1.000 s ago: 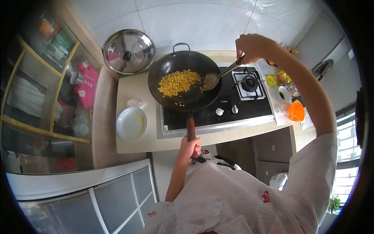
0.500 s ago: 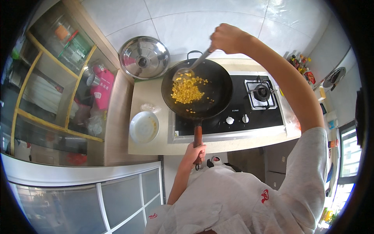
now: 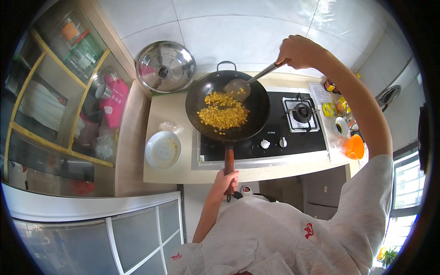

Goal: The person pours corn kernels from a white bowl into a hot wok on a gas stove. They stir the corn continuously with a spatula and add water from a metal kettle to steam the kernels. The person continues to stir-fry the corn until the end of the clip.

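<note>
Gripping the reddish-brown wok handle point(image 3: 229, 160) with a closed left hand point(image 3: 228, 179), a person steadies a black wok point(image 3: 228, 106) over the left side of a black gas hob point(image 3: 275, 137), while the right hand point(image 3: 298, 50) is wrapped tight around the shaft of a metal spatula point(image 3: 241, 88). Half a second ago the blade lay at the left rim of the pan; a second ago it sat at the right rim. Now it rests at the far edge, just above the heap, so the stirring has swept across and round the pan and the food looks well turned. Yellow corn kernels point(image 3: 223, 113) lie in a loose mound in the middle of the wok, a few strays scattered near the front wall. On the pale bench point(image 3: 172, 107) to the left stand an empty white bowl point(image 3: 163, 150) and, further back, a steel lid point(image 3: 165, 66) leaning by the tiled wall. An orange cup point(image 3: 354, 146) sits at the right end
</note>
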The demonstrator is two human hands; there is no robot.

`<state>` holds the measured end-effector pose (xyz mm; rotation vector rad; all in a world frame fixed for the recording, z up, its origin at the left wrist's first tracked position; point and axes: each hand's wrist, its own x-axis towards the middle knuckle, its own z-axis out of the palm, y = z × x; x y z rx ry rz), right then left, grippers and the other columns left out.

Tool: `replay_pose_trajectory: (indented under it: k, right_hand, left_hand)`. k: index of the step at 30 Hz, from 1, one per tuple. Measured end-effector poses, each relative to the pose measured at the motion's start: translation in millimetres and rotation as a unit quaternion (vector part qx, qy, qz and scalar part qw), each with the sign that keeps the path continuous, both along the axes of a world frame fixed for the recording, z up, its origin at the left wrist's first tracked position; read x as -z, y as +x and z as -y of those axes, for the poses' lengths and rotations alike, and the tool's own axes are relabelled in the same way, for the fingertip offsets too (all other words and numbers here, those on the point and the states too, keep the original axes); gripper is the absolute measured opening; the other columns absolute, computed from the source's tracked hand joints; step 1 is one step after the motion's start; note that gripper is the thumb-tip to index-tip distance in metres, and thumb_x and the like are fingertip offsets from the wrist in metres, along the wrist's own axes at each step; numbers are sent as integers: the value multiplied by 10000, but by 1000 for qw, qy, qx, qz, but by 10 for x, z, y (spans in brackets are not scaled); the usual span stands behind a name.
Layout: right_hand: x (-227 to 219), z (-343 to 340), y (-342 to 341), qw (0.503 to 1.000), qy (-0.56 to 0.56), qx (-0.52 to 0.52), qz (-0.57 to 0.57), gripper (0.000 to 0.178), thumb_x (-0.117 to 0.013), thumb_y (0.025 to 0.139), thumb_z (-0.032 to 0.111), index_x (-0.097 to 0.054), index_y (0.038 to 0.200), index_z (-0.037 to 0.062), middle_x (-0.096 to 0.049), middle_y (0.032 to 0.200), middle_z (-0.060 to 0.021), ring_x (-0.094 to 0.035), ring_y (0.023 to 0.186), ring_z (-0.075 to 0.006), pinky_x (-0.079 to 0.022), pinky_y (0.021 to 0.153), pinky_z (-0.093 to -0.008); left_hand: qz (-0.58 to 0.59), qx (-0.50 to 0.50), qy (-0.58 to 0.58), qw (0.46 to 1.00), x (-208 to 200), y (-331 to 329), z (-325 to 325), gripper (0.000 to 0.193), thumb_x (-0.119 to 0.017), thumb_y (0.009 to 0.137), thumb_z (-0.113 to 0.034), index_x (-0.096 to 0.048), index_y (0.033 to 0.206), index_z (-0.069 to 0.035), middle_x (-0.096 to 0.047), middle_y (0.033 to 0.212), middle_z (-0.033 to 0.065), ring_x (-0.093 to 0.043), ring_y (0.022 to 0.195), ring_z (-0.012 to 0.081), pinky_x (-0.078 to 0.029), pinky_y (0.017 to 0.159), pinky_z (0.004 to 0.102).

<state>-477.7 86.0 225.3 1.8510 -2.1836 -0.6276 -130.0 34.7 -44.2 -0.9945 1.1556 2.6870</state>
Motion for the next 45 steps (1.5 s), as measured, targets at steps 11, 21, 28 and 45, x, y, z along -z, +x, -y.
replay_pose_trajectory:
  k: [11, 21, 28, 45]
  right_hand:
    - [114, 575, -207, 991, 66, 110, 35, 211, -678, 671, 46, -692, 876, 97, -638, 942, -112, -623, 910, -275, -515, 737, -374]
    - [60, 1336, 81, 958, 24, -276, -73, 180, -676, 629, 58, -670, 729, 208, -632, 695, -4, -622, 762, -236, -497, 672, -341]
    - [135, 1375, 97, 913, -83, -339, -209, 194, -628, 714, 50, -685, 769, 228, -636, 701, 11, -625, 764, -199, -484, 652, -303]
    - [78, 1726, 870, 897, -28, -382, -219, 64, -658, 736, 198, -667, 782, 241, -582, 694, 64, -575, 817, -127, -473, 781, -243]
  left_hand:
    - [28, 7, 4, 1000, 27, 6, -3, 173, -611, 825, -97, -444, 869, -93, -419, 604, -23, -406, 451, 70, -360, 402, 249]
    - [56, -15, -14, 998, -35, 20, -10, 170, -616, 812, -88, -453, 862, -78, -425, 589, -19, -418, 444, 74, -361, 399, 251]
    - [58, 1, -10, 998, -6, 7, 5, 173, -611, 816, -103, -457, 889, -74, -432, 630, -23, -422, 461, 68, -354, 397, 235]
    - [-10, 37, 54, 998, 138, -13, 39, 189, -617, 844, -136, -438, 896, -102, -455, 677, -1, -436, 483, 79, -388, 409, 257]
